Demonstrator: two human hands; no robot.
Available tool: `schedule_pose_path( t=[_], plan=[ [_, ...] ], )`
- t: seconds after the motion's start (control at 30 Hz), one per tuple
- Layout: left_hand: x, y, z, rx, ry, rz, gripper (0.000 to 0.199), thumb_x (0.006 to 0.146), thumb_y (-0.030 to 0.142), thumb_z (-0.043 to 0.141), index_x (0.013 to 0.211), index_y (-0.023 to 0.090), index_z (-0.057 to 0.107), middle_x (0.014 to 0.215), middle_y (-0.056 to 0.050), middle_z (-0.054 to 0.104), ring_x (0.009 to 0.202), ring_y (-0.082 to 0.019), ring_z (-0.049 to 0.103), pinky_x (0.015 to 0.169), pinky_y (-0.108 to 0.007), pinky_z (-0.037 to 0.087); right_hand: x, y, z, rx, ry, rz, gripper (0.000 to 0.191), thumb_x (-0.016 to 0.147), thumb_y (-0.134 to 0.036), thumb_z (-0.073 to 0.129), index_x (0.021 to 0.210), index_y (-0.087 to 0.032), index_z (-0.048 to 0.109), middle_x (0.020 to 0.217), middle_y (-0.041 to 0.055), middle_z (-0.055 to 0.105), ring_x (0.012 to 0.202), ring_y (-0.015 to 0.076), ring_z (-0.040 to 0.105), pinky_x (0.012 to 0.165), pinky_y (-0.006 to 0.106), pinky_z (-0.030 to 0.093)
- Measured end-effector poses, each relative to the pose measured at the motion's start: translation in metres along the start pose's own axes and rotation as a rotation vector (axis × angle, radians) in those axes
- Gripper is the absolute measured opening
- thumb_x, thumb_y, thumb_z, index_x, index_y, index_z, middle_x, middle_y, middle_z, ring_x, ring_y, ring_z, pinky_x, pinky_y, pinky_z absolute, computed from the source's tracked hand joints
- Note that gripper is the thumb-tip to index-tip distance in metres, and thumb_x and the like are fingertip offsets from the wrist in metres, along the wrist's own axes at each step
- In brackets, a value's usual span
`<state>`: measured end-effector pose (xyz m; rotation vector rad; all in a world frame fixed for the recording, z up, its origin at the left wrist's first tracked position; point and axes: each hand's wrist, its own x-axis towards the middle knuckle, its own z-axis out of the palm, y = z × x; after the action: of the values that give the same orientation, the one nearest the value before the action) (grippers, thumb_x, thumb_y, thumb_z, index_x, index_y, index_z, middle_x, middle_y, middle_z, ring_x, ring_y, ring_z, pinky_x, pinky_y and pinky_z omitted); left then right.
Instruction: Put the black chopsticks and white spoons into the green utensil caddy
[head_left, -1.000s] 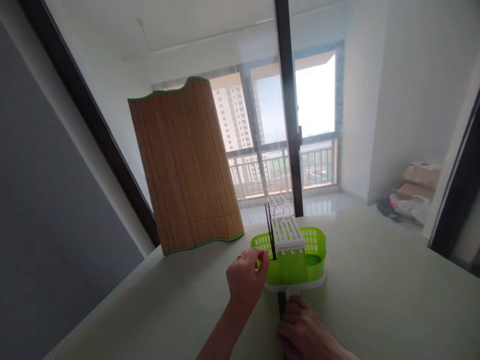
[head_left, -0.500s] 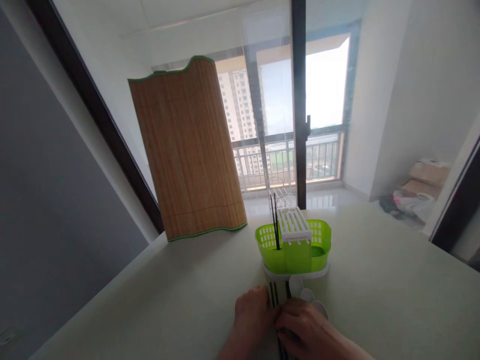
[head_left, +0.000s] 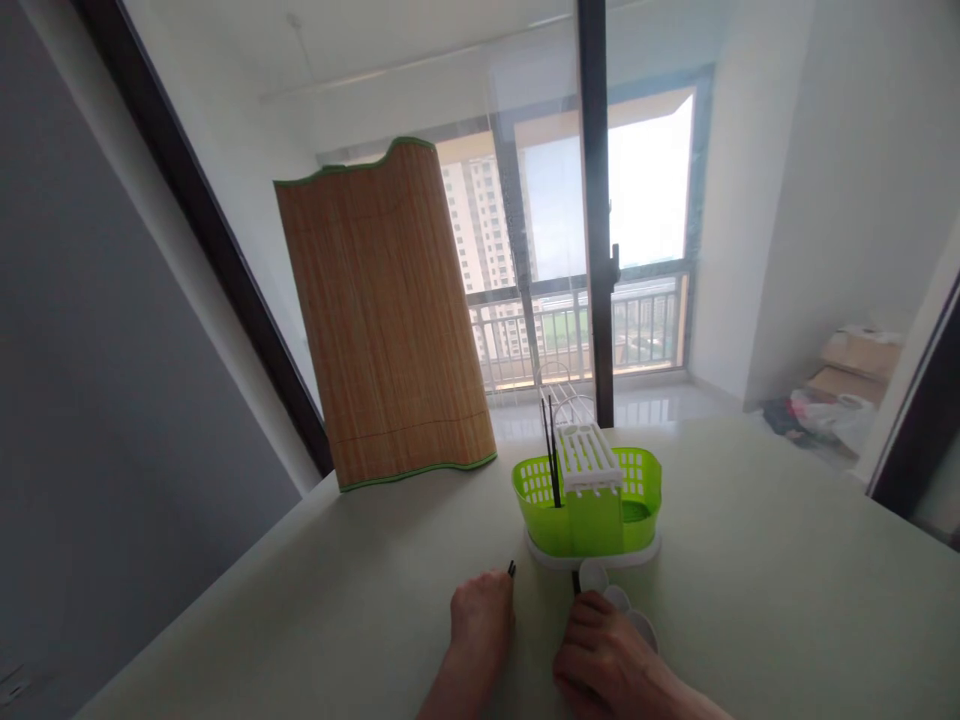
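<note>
My left hand is closed around black chopsticks, whose ends stick out past the fingers, over the white table. To its right, my right hand curls low at the tabletop, with a dark stick end, seemingly more chopsticks, showing beyond its fingers. White spoons lie against and partly under that hand. Just beyond stands a green cutlery basket with a slotted white top. Two black chopsticks stand upright in its left compartment.
A bamboo mat with green edging stands at the back left of the white table. Behind the table is a glass door with a dark frame. Cardboard and bags lie on the floor at the right.
My left hand has moved left, away from my right hand, taking the pair of chopsticks that lay between them. My right hand stays beside the spoons. The view has tilted up slightly.
</note>
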<state>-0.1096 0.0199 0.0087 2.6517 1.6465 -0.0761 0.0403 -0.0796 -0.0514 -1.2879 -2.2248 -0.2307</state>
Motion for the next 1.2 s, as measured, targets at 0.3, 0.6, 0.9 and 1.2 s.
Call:
schedule_pose_path(
  t=[0.3,0.6,0.9,1.2],
  plan=[
    [-0.029,-0.002,-0.064,-0.698,0.394,0.231,0.015,0.085,0.030,0.051,0.079,0.022,0.061,0.067,0.003,0.065,0.061,-0.012,0.062,0.061,-0.021,0.046,-0.006,0.009,0.018,0.373,-0.041,0.236,0.057,0.075,-0.037,0.072,0.127,-0.020,0.054,0.075,0.0004,0.069,0.068,0.0177,0.060,0.064,0.026,0.043],
    [-0.054,0.011,-0.061,-0.896,0.615,0.361,0.013,0.083,0.026,0.055,0.091,0.027,0.065,0.079,0.003,0.071,0.066,-0.011,0.067,0.066,-0.019,0.054,-0.004,0.005,0.025,0.508,-0.140,0.340,0.042,0.074,-0.029,0.070,0.113,-0.021,0.060,0.075,-0.0006,0.066,0.060,0.0143,0.057,0.056,0.021,0.041],
    [-0.049,0.007,-0.054,-1.136,0.301,0.434,0.007,0.081,0.028,0.061,0.083,0.022,0.063,0.073,0.002,0.068,0.063,-0.011,0.063,0.062,-0.019,0.053,-0.004,0.002,0.025,0.314,-0.193,0.242,0.019,0.074,-0.013,0.064,0.091,-0.019,0.064,0.085,0.0040,0.069,0.074,0.0175,0.065,0.064,0.023,0.046],
    [-0.046,-0.002,-0.059,-1.307,0.102,0.455,0.009,0.076,0.026,0.071,0.079,0.020,0.076,0.078,-0.003,0.072,0.066,-0.013,0.064,0.060,-0.019,0.052,-0.006,0.007,0.035,0.078,-0.138,0.171,0.010,0.076,-0.020,0.068,0.086,-0.021,0.065,0.088,0.0021,0.070,0.082,0.0199,0.065,0.071,0.028,0.045]
  ],
)
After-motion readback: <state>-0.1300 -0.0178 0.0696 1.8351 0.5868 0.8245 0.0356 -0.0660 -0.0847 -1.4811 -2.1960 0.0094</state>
